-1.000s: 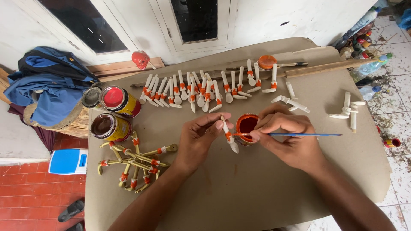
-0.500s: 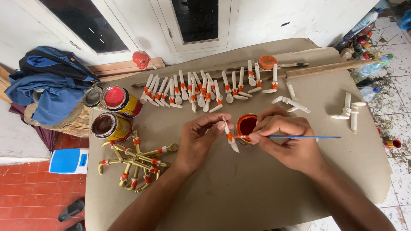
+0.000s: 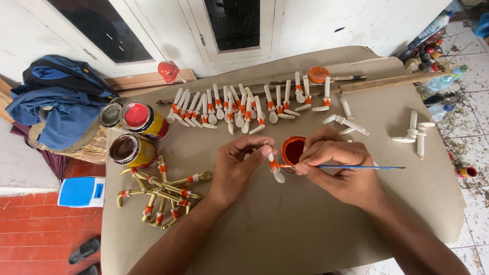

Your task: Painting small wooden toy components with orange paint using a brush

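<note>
White spoon-shaped piece [image 3: 275,168] is pinched in left hand [image 3: 235,170]; blue-handled brush [image 3: 346,167] is gripped in right hand [image 3: 341,170], tip touching its orange band.

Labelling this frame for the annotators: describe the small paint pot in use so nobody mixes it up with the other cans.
Start from the brown board that serves as the worktop and find the two hands at its middle. The small paint pot sits between them, just behind the brush in the right hand. Unlike the two larger yellow-sided cans at the board's left edge, it is small and holds orange-red paint.
</note>
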